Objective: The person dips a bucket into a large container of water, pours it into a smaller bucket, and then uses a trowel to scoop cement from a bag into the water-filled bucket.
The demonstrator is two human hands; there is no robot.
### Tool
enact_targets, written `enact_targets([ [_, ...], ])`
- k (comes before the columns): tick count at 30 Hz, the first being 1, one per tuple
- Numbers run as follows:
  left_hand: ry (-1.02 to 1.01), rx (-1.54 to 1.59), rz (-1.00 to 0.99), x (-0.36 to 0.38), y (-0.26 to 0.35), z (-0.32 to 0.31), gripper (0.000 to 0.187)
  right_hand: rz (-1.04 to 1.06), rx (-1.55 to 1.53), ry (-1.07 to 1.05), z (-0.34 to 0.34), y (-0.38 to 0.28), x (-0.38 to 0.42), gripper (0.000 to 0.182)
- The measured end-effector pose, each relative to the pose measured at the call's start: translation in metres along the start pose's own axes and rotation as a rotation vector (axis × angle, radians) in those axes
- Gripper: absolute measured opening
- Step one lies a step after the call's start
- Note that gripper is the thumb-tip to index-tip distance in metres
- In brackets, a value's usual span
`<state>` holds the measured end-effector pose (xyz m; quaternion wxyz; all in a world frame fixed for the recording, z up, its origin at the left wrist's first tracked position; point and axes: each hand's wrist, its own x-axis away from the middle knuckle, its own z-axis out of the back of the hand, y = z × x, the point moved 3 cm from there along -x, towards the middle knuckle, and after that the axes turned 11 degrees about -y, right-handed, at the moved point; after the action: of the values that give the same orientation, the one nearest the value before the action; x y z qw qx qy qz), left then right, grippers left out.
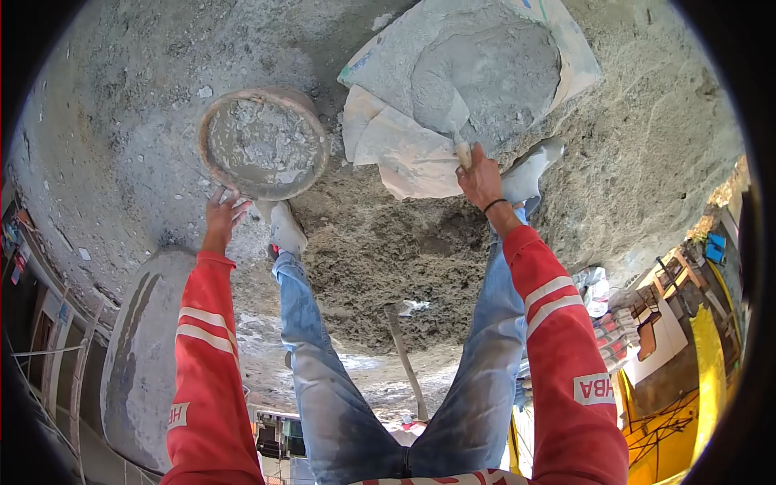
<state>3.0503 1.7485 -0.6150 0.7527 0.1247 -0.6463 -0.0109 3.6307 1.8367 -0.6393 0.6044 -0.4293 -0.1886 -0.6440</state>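
Observation:
My right hand (482,179) is closed around the handle of a trowel (458,118). The blade points away from me into grey cement powder (509,69), which lies in a cut-open paper sack (408,153). At the left, a round basin (207,158) with a worn brownish rim holds a wet grey mix (263,145) with pale lumps in it. My left hand (224,212) is open beside the near edge of this basin, its fingers apart and the fingertips right at the rim.
My two shoes, one by the basin (287,230) and one by the sack (533,174), stand on rough ground. Dark loose soil (388,259) lies between my legs, with a wooden stick (406,360). Left is a large grey rounded container (133,364); yellow metal parts (710,380) stand right.

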Motion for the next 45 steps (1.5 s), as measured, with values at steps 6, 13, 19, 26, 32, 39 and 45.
enact_targets([
  [6,0.015,0.004,-0.01,0.001,0.0,-0.002,0.06,0.074,-0.246,-0.009,-0.001,-0.012,0.017,0.045],
  [13,-0.023,0.087,-0.04,-0.006,-0.005,0.006,0.066,0.032,-0.239,0.207,0.008,-0.047,0.051,0.04],
  [19,-0.047,0.167,-0.103,-0.009,-0.01,0.009,0.071,0.108,-0.278,0.228,0.015,-0.149,0.116,0.038],
  [26,-0.104,0.294,-0.183,-0.004,-0.015,0.008,0.075,0.125,-0.616,-0.252,-0.085,-0.263,0.116,0.028],
  [32,-0.143,0.297,-0.207,-0.001,-0.018,0.01,0.076,0.016,-1.437,-0.994,-0.092,-0.369,0.075,0.02],
  [39,-0.107,0.277,-0.21,-0.009,-0.022,0.008,0.075,0.048,-1.967,-1.554,-0.096,-0.352,0.065,0.027],
  [45,-0.094,0.213,-0.184,-0.013,-0.024,0.007,0.069,0.058,-1.393,-0.979,-0.006,-0.236,0.116,0.025],
])
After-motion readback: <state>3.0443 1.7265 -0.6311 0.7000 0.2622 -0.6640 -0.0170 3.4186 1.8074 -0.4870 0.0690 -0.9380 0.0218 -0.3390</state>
